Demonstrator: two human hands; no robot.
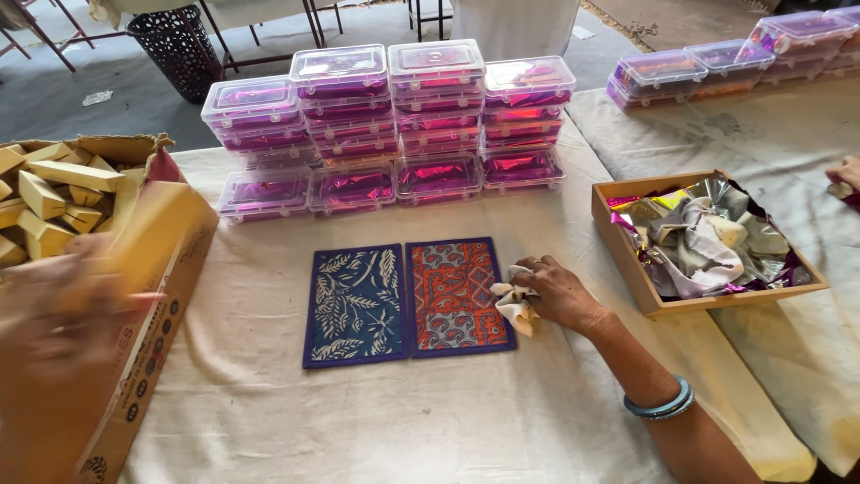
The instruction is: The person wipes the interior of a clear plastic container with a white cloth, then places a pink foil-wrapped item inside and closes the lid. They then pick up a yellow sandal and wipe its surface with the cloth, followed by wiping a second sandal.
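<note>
My right hand [557, 291] rests on the cloth-covered table beside two patterned mats and is closed on a crumpled whitish rag [512, 305]. The rag touches the right edge of the orange and blue mat [457, 294]. A blue mat with white leaves [354, 305] lies just left of it. My left hand [63, 309] is blurred at the left, over the front of a cardboard box [152, 296], and grips a tan wedge-shaped block [148, 233]. More tan blocks [49, 202] fill that box.
Stacks of clear lidded boxes with magenta foil [394, 125] stand behind the mats. A wooden tray [627, 260] of crumpled foil wrappers sits at the right. More clear boxes [735, 58] line the far right table. Another person's hand [847, 172] shows at the right edge. A black bin [175, 45] stands on the floor.
</note>
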